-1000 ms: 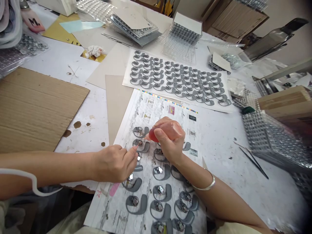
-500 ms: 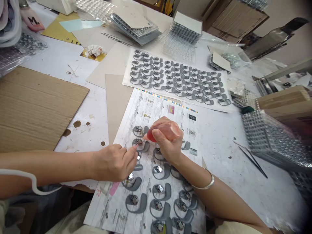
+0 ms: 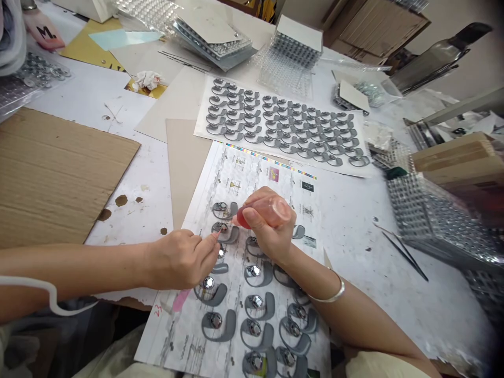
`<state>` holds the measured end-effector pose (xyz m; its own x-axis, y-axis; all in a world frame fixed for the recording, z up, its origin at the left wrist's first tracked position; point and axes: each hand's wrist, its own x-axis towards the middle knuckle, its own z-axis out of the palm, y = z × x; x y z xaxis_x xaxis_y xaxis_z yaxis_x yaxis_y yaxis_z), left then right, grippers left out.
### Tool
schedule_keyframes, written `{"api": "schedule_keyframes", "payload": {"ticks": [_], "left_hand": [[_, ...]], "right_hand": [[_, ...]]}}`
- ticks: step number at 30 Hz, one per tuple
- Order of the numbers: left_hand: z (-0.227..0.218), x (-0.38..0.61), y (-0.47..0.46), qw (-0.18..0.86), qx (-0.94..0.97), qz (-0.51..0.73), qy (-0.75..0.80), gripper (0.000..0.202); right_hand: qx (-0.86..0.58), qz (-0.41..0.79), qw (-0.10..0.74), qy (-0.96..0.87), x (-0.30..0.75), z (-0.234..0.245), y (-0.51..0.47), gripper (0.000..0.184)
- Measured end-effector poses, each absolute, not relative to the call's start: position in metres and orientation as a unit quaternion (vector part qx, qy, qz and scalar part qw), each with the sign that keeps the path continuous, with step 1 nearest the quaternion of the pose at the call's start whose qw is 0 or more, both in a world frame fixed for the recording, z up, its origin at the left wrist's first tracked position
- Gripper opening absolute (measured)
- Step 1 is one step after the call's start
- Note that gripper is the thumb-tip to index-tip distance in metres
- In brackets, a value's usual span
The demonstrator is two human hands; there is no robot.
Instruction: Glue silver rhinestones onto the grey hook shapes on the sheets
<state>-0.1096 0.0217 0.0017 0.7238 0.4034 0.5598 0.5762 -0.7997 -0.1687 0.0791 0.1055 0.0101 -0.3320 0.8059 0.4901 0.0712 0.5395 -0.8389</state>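
My right hand (image 3: 271,226) is closed round a small reddish squeeze bottle (image 3: 258,212), its tip pointing left at a grey curved piece (image 3: 225,232) with a shiny stone. My left hand (image 3: 183,260) is closed in a pinch on a thin pink stick (image 3: 216,234) whose tip touches that same piece. Both hands rest over a printed paper sheet (image 3: 252,173) that carries several grey curved pieces with stones. A silver bangle (image 3: 328,296) circles my right wrist.
Farther back lies a white sheet (image 3: 287,126) full of grey pieces. Corrugated cardboard (image 3: 55,173) is at the left, clear bubble trays of stones (image 3: 437,220) at the right, tweezers (image 3: 403,252) beside them. More trays (image 3: 220,42) and paper crowd the far edge.
The view has shifted slightly. Both hands stay on the same piece, with the bottle tip and the stick barely moved.
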Motion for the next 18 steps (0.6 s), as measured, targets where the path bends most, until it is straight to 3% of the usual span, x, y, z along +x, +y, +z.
{"api": "schedule_keyframes", "payload": {"ticks": [18], "left_hand": [[0.0116, -0.114, 0.0325, 0.103, -0.914, -0.289, -0.266, 0.015]], "right_hand": [[-0.235, 0.316, 0.483, -0.782, 0.0806, 0.0196, 0.1051, 0.014]]}}
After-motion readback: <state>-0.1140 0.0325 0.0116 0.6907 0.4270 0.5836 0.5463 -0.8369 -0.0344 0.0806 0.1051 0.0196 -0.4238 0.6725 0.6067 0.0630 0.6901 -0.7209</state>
